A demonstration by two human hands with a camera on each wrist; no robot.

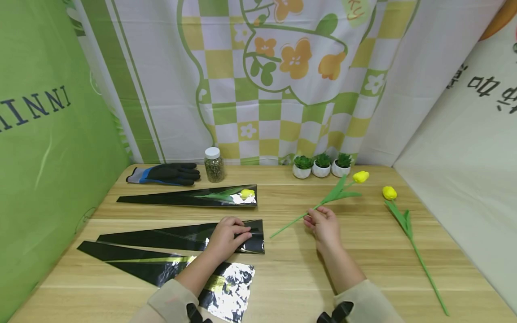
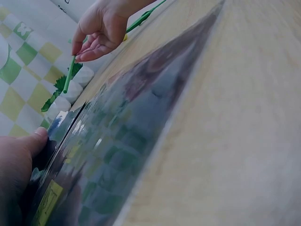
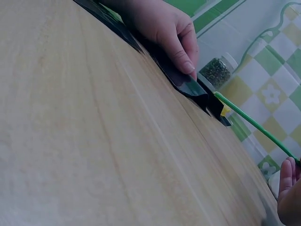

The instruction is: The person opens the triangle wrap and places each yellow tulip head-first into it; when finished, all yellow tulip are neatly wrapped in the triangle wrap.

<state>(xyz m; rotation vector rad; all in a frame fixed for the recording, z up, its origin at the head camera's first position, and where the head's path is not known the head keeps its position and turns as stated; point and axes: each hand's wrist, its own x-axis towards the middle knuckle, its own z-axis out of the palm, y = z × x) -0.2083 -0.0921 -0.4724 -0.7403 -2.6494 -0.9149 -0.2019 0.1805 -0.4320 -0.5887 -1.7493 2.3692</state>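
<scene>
My right hand (image 1: 326,226) pinches the green stem of a yellow artificial tulip (image 1: 335,193) between thumb and fingers. The bloom points to the far right, and the stem's bare end slants toward the sleeves on the left. A black tapered flower sleeve (image 1: 256,243) lies under my left hand (image 1: 227,240), whose thumb and fingers pinch its upper layer near the wide end. In the right wrist view the sleeve's mouth (image 3: 193,89) gapes slightly. Beyond it, another black sleeve (image 1: 161,197) holds a yellow tulip (image 1: 247,194).
Nearer me lies a shiny black sleeve (image 1: 133,268), partly beneath my left forearm. A second loose tulip (image 1: 420,255) lies at the right. Along the back are a work glove (image 1: 169,173), a white-capped jar (image 1: 214,168) and several small potted succulents (image 1: 321,167).
</scene>
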